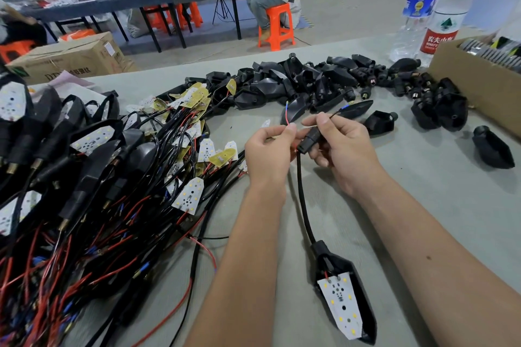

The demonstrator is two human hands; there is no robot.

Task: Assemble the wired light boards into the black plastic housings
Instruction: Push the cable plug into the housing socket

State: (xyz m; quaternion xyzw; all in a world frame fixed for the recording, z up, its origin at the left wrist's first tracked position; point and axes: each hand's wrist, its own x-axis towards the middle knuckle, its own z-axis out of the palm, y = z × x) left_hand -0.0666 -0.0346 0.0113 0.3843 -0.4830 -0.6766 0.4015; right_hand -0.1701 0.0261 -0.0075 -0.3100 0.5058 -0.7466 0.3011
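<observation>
My left hand (267, 149) pinches a thin red wire (287, 114) with a blue tip. My right hand (338, 146) holds a small black connector piece (310, 139) and pinches a thin black wire (337, 112). From the connector a black sleeved cable (303, 200) runs down to a black housing (346, 296) near the table's front. A white light board (341, 304) with yellow LEDs lies tilted in that housing. A tangle of wired light boards (186, 197) lies to the left. Empty black housings (304, 82) are heaped behind my hands.
Finished units (42, 135) pile at the far left. A cardboard box (479, 76) of parts and two water bottles (439, 8) stand at the right. One loose housing (493, 149) lies at right. Behind the table, people sit at another bench on orange stools (276, 25).
</observation>
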